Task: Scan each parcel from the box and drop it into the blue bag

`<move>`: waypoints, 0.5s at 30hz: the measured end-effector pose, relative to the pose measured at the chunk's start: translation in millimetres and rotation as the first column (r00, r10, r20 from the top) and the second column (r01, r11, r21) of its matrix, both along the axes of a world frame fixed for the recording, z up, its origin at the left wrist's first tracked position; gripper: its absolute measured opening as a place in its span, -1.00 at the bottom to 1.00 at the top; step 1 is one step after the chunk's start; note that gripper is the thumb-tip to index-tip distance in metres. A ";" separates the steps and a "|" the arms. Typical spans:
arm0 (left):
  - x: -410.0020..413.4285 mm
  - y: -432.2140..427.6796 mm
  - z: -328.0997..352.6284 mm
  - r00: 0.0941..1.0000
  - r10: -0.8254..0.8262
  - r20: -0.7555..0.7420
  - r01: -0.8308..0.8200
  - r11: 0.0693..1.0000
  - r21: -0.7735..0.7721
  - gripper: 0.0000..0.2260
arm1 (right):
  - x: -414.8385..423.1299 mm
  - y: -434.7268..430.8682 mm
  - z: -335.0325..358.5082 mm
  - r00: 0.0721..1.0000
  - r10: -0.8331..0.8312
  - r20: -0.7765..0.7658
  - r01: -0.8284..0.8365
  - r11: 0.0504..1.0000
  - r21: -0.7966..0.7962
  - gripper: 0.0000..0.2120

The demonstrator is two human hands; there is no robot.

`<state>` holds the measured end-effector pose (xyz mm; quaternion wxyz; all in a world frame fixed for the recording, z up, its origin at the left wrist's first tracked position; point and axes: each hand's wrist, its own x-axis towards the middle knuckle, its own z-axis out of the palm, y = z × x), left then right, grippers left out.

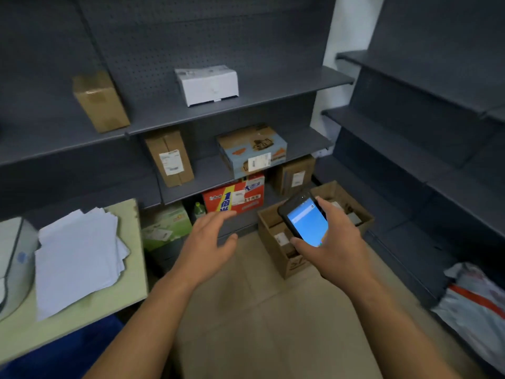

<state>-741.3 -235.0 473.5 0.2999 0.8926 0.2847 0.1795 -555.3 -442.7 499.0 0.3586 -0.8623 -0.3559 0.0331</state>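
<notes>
Fingers (224,214) of left hand (207,242) spread, empty; right hand (336,242) clamped round scanner (306,220). Parcels (281,236) low in box (276,258), far right on floor. Blue bag (68,351) near left. Advise: reach down, lift one parcel label-up, keep scanner square.

The right hand (337,242) grips a handheld scanner (304,220), blue screen lit, above the open cardboard box (284,258) on the floor. The left hand (207,242) hovers empty, fingers spread, nearby.

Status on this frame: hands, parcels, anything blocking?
Right hand gripping scanner, screen lit. Left hand open, empty. Parcels in open box on floor. No obstruction seen.
</notes>
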 end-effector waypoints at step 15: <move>132.7 -10.7 -49.1 0.968 -0.240 -0.072 0.232 0.968 -0.099 -0.58 | 65.4 -65.4 -63.2 0.928 -0.324 -0.186 0.311 0.945 -0.098 -0.16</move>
